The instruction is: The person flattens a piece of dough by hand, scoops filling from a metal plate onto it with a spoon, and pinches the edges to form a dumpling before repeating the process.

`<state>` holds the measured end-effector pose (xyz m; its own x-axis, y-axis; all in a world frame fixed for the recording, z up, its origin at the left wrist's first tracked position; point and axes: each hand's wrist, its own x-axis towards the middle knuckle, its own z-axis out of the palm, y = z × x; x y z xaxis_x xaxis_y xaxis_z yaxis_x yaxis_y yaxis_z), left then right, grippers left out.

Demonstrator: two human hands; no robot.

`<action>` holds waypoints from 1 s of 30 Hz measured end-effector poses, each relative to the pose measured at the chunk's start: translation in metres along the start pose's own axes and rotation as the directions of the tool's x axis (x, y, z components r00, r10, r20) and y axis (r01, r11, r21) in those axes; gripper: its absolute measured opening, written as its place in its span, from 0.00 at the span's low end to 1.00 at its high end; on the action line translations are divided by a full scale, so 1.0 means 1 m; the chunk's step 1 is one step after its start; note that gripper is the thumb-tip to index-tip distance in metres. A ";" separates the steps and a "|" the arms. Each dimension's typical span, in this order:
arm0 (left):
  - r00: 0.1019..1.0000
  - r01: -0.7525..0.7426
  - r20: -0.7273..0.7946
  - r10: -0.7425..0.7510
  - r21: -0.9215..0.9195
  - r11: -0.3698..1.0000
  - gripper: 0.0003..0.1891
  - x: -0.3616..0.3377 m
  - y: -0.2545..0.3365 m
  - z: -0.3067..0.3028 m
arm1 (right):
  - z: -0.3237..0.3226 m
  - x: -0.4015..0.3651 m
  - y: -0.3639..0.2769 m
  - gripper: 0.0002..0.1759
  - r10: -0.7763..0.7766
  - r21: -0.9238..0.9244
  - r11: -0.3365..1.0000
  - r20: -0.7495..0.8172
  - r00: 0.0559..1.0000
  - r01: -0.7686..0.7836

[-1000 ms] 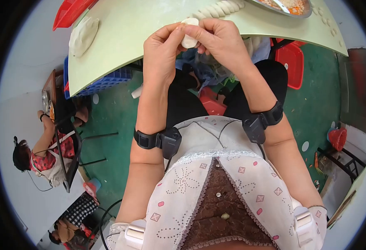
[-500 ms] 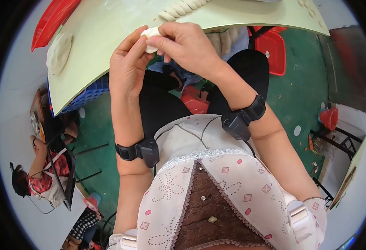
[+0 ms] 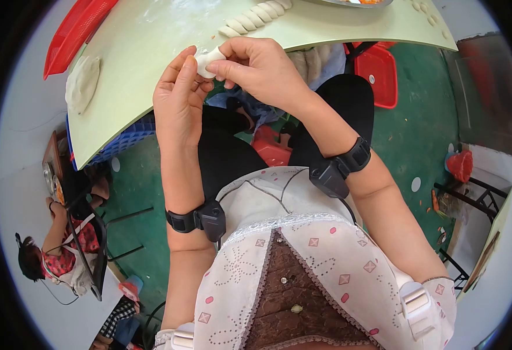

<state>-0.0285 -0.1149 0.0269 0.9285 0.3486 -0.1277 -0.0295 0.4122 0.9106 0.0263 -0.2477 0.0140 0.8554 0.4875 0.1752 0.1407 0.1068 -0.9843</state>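
Between my two hands, at the table's near edge, is a white dumpling (image 3: pixel 210 60) of soft dough, folded over. My left hand (image 3: pixel 180 93) grips its left side between thumb and fingers. From the right, my right hand (image 3: pixel 261 71) pinches the dough with thumb and bent forefinger. Just beyond my hands, a slanting row of overlapping white dough pieces (image 3: pixel 254 18) lies on the pale green table (image 3: pixel 145 64). At the far edge of view, a metal bowl (image 3: pixel 378 3) holds orange filling.
A large dough lump (image 3: pixel 83 85) and red plastic baskets (image 3: pixel 72 41) are at the table's left. Small dough bits (image 3: pixel 432 20) lie at its right end. Below are a red tray (image 3: pixel 378 76) and a red stool (image 3: pixel 270 146). Another person (image 3: pixel 63 251) sits at left.
Both hands have dropped slightly toward me and still hold the dumpling. The view has shifted a little, bringing more of the metal bowl and its orange filling into sight.
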 end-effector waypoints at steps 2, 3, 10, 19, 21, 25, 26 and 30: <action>0.999 0.036 0.024 -0.036 0.006 0.999 0.17 0.000 0.001 -0.003 | -0.001 0.001 0.002 0.13 -0.057 -0.073 0.996 0.008 0.998 0.057; 0.999 0.013 0.035 -0.014 0.037 0.999 0.17 0.001 0.000 -0.005 | -0.001 0.001 0.002 0.13 -0.083 -0.106 0.991 0.005 0.996 0.084; 0.946 -0.300 -0.007 0.325 0.366 0.881 0.16 -0.003 -0.002 -0.001 | -0.002 0.001 -0.009 0.14 0.163 -0.091 0.984 0.111 0.980 -0.153; 0.997 -0.071 0.043 0.071 -0.003 0.997 0.20 0.000 -0.001 -0.006 | -0.004 -0.001 -0.019 0.12 0.043 -0.253 0.967 0.086 0.995 -0.020; 0.989 -0.145 0.019 0.144 0.049 0.988 0.19 0.000 0.004 -0.001 | -0.005 0.001 -0.020 0.12 0.090 -0.152 0.986 0.127 0.988 -0.070; 0.971 -0.234 0.079 0.224 0.153 0.960 0.18 0.000 0.018 0.007 | -0.010 0.005 -0.025 0.10 0.133 0.169 0.970 0.221 0.966 -0.173; 0.968 -0.248 0.088 0.236 0.169 0.954 0.18 0.000 0.020 0.009 | -0.010 0.006 -0.027 0.10 0.121 0.267 0.946 0.229 0.966 -0.182; 0.948 -0.318 0.086 0.306 0.203 0.926 0.17 -0.001 0.027 0.015 | -0.012 0.013 -0.034 0.10 0.204 0.225 0.948 0.112 0.973 -0.225</action>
<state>-0.0243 -0.1167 0.0577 0.9031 0.3841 0.1919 -0.2474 0.1004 0.9637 0.0381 -0.2551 0.0490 0.8049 0.5928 -0.0278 -0.1709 0.1867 -0.9674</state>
